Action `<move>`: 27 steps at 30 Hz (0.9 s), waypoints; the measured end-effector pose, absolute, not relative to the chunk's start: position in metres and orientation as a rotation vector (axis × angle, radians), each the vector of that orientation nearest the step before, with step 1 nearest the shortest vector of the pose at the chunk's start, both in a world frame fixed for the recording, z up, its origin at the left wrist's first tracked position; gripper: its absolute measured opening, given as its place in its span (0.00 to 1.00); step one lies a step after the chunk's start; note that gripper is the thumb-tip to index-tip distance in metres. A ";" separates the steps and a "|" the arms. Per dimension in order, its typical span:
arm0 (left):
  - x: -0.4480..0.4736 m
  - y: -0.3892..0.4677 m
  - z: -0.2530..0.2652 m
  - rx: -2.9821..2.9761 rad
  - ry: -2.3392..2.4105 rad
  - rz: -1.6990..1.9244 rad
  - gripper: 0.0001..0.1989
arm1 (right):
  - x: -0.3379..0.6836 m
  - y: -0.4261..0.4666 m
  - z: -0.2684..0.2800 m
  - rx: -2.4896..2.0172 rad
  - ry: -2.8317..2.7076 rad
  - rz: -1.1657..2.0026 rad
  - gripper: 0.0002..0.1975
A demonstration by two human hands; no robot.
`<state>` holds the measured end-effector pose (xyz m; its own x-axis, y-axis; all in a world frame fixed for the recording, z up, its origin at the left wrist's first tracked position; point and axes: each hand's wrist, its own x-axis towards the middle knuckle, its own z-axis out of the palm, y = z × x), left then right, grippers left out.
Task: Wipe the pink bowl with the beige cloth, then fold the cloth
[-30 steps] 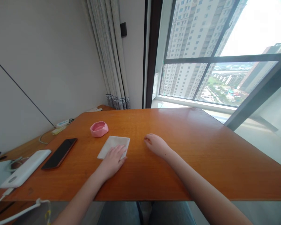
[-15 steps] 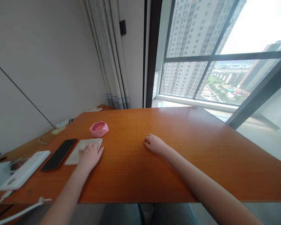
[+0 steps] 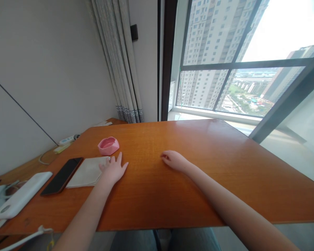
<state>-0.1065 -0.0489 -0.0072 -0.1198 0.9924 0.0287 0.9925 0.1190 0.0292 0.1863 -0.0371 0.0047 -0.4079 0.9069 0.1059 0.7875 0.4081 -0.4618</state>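
My left hand [image 3: 114, 170] is open with its fingers spread, at the right edge of a folded off-white cloth or paper [image 3: 85, 171]. Some of its fingers overlap that edge; I cannot tell whether they touch it. Just beyond the fingertips sits a pink, angular ashtray-like dish [image 3: 108, 146]. My right hand [image 3: 174, 160] rests on the wooden table [image 3: 151, 195], fingers curled in loosely, with nothing visible in them. No object lies close to it.
Left of the folded piece lie a dark phone [image 3: 62, 176] and a white power bank [image 3: 22, 195] with a cable. A power strip [image 3: 66, 140] stands by the wall. A curtain [image 3: 119, 62] hangs behind the table, and a large window [image 3: 225, 80] is at the right.
My left hand has slid right off the middle of the folded piece to its edge, and its fingers have spread. My right hand stays in place. The view has shifted slightly.
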 end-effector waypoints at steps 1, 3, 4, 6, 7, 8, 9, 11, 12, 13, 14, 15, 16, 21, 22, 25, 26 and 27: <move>-0.096 -0.047 -0.004 -2.154 -2.196 -0.115 0.31 | 0.185 -0.032 0.005 -1.428 -2.313 0.522 0.13; -0.067 -0.036 0.005 -2.312 -1.900 -0.249 0.27 | 0.181 -0.016 0.003 -1.387 -2.247 0.569 0.13; -0.049 -0.028 0.009 -2.409 -1.809 -0.303 0.24 | 0.178 -0.006 0.002 -1.385 -2.185 0.587 0.12; -0.014 -0.008 0.014 -2.601 -1.739 -0.348 0.16 | 0.170 0.015 -0.005 -1.411 -2.024 0.611 0.13; 0.002 0.002 0.014 -2.645 -1.753 -0.371 0.14 | 0.167 0.024 -0.009 -1.435 -1.935 0.622 0.14; 0.016 0.011 0.012 -2.662 -1.810 -0.396 0.12 | 0.164 0.032 -0.014 -1.457 -1.875 0.626 0.15; 0.028 0.020 0.009 -2.662 -1.878 -0.436 0.12 | 0.162 0.037 -0.019 -1.478 -1.821 0.627 0.18; 0.043 0.030 -0.001 -2.650 -1.987 -0.467 0.11 | 0.159 0.041 -0.030 -1.515 -1.736 0.614 0.22; 0.048 0.032 -0.006 -2.651 -2.005 -0.473 0.10 | 0.158 0.041 -0.035 -1.525 -1.699 0.603 0.24; 0.050 0.033 -0.012 -2.659 -2.004 -0.474 0.10 | 0.157 0.039 -0.040 -1.530 -1.672 0.583 0.25; 0.051 0.032 -0.017 -2.670 -1.984 -0.483 0.10 | 0.156 0.036 -0.044 -1.527 -1.665 0.554 0.24; 0.050 0.031 -0.021 -2.680 -1.959 -0.505 0.10 | 0.155 0.033 -0.047 -1.521 -1.682 0.519 0.22; 0.050 0.029 -0.025 -2.687 -1.933 -0.533 0.11 | 0.154 0.030 -0.049 -1.513 -1.717 0.484 0.21; 0.045 0.026 -0.032 -2.714 -1.829 -0.649 0.12 | 0.152 0.025 -0.047 -1.542 -1.834 0.440 0.17; 0.045 0.026 -0.033 -2.721 -1.816 -0.658 0.12 | 0.152 0.025 -0.045 -1.550 -1.842 0.447 0.17; 0.045 0.029 -0.034 -2.731 -1.798 -0.667 0.12 | 0.153 0.025 -0.043 -1.550 -1.863 0.452 0.16; 0.045 0.029 -0.034 -2.732 -1.795 -0.668 0.12 | 0.154 0.025 -0.042 -1.546 -1.869 0.452 0.16; 0.045 0.030 -0.034 -2.734 -1.791 -0.669 0.12 | 0.154 0.025 -0.042 -1.544 -1.872 0.451 0.15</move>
<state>0.0454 0.0297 -0.0344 0.3494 0.9104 0.2215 0.8328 -0.4101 0.3718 0.1543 0.0247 -0.0423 -0.0844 0.9593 0.2695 0.7311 0.2434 -0.6374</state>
